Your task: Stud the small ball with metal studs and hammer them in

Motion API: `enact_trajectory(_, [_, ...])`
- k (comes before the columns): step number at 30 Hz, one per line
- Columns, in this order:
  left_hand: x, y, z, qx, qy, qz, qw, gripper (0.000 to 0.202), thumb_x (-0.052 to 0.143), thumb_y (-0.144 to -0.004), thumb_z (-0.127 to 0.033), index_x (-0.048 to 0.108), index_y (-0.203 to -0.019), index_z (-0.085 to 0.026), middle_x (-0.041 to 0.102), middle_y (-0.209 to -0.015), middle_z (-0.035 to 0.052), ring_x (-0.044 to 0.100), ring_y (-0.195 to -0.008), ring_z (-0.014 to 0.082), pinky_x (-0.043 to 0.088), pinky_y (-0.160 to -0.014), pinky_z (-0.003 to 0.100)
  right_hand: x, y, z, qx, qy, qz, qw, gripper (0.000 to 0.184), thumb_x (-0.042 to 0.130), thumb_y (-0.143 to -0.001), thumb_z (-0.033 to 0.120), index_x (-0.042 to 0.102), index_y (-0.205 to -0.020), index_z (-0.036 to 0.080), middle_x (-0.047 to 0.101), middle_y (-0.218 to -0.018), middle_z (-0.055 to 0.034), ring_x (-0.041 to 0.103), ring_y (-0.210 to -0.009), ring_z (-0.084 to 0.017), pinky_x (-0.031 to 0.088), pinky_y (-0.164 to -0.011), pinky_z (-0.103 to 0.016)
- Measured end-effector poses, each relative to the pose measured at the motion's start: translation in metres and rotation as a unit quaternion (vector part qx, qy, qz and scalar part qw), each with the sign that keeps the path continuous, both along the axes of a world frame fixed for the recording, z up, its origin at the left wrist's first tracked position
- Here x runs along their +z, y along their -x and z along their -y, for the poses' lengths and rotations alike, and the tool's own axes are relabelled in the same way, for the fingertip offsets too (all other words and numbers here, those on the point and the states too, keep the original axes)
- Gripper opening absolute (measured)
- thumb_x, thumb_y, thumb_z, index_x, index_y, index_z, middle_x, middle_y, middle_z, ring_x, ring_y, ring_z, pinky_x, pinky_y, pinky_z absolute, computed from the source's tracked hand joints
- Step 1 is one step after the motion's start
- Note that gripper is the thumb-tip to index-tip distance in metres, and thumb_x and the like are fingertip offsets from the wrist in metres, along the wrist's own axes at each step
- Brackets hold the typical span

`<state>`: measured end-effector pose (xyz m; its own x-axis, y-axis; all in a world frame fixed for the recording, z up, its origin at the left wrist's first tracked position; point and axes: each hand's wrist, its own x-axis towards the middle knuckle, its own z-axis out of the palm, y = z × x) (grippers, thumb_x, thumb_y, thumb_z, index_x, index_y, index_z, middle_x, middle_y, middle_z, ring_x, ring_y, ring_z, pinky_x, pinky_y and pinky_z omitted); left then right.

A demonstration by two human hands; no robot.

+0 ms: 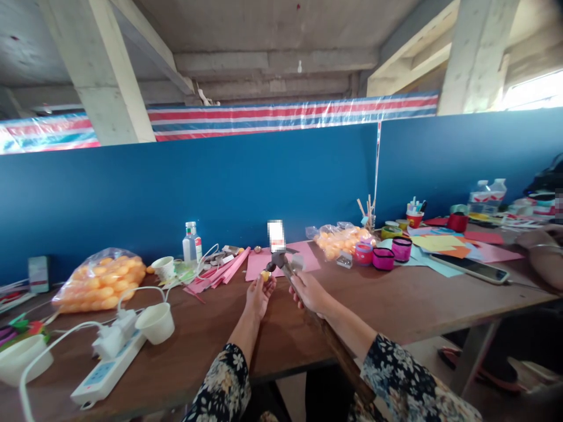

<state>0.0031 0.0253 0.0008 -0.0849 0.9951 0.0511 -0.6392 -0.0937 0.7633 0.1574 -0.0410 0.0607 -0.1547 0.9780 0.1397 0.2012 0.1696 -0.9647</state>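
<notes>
My left hand (259,298) is raised over the front of the brown table, its fingertips pinching a small yellow rounded piece (265,275). My right hand (311,292) is wrapped around the wooden handle of a hammer (278,259). The handle slants down past my right forearm to below the table edge. The dark hammer head is right by the yellow piece; whether the two touch I cannot tell. Behind the hammer lies a pink sheet (257,266), with a white pixelated patch (276,235) just above the head.
Bags of orange balls stand left (103,284) and right (338,239). A power strip (109,369) with plugs and a white cup (155,323) sit at front left. Pink tape rolls (383,259), coloured paper (433,243) and a phone (470,269) lie right. Another person's arm (541,252) rests far right.
</notes>
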Motion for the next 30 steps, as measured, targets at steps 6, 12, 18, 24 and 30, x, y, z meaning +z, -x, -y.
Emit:
enact_trajectory(6, [0.002,-0.001,0.001,0.006,0.017,0.013,1.000,0.020,0.056,-0.076,-0.025,0.058,-0.088,-0.009,0.065,-0.075,0.0114,0.064,-0.070,0.0160,0.053,-0.066,0.027,-0.001,0.000,0.000,0.006,0.019,0.005,1.000,0.019,0.035,-0.083,0.034,0.040,-0.075,0.018,0.049,-0.063,0.0024,0.044,-0.041,-0.005,0.033,-0.030,-0.012])
enact_trajectory(12, [0.003,0.001,0.001,0.003,0.031,0.025,0.999,0.015,0.050,-0.080,-0.020,0.058,-0.085,-0.009,0.065,-0.072,0.0103,0.064,-0.067,0.0150,0.053,-0.062,0.025,-0.008,0.001,0.000,0.010,0.020,0.014,1.000,0.019,0.030,-0.084,0.032,0.041,-0.078,0.018,0.049,-0.064,0.0017,0.043,-0.042,-0.005,0.033,-0.031,-0.013])
enact_trajectory(18, [-0.002,0.003,-0.004,0.019,0.033,0.040,0.998,0.012,0.049,-0.079,-0.016,0.058,-0.081,-0.009,0.065,-0.072,0.0098,0.064,-0.069,0.0153,0.052,-0.062,0.024,-0.001,-0.030,0.002,0.009,-0.069,0.165,0.984,0.023,0.030,-0.084,0.030,0.047,-0.080,0.016,0.056,-0.070,-0.0038,0.050,-0.049,-0.009,0.039,-0.044,-0.019])
enact_trajectory(24, [-0.002,0.001,-0.003,0.020,0.007,0.005,1.000,0.015,0.060,-0.072,-0.019,0.058,-0.085,-0.012,0.065,-0.076,0.0069,0.063,-0.068,0.0134,0.052,-0.063,0.024,-0.003,-0.093,0.013,-0.039,-0.137,0.416,0.898,0.026,0.041,-0.081,0.028,0.055,-0.099,0.017,0.060,-0.098,-0.0107,0.054,-0.092,-0.021,0.037,-0.079,-0.028])
enact_trajectory(30, [-0.001,-0.002,0.000,0.014,-0.001,-0.028,1.000,0.021,0.066,-0.066,-0.019,0.058,-0.085,-0.013,0.065,-0.079,0.0063,0.063,-0.069,0.0121,0.051,-0.062,0.022,-0.020,-0.137,0.021,-0.063,-0.120,0.541,0.830,0.032,0.043,-0.080,0.032,0.054,-0.108,0.020,0.058,-0.102,-0.0104,0.053,-0.093,-0.022,0.035,-0.081,-0.029])
